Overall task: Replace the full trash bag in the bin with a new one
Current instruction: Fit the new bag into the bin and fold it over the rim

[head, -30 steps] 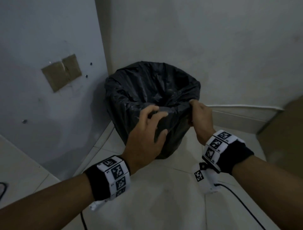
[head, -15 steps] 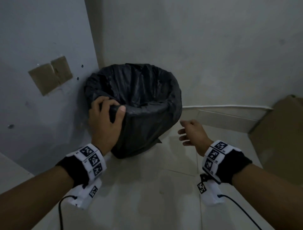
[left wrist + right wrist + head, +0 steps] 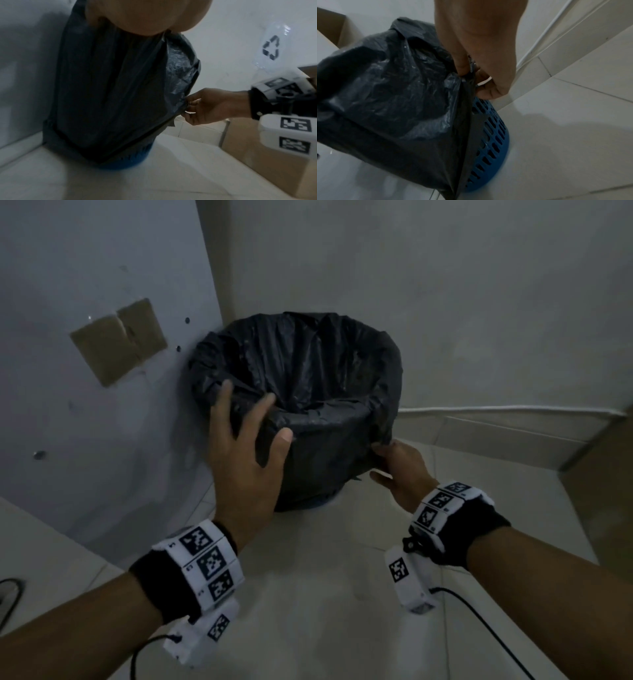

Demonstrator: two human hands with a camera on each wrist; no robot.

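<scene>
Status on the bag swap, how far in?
Done: black plastic trash bag lines the blue slotted plastic bin, folded over its rim; the inside looks empty. In hand: left hand rests on the near rim, right hand pinches the bag's hanging edge. Left: only finishing the overhang, apparently.

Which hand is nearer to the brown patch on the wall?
Left. The left hand rests on the bag's near-left rim, on the side of the brown patch. The right hand pinches the bag's hanging edge on the far side.
</scene>
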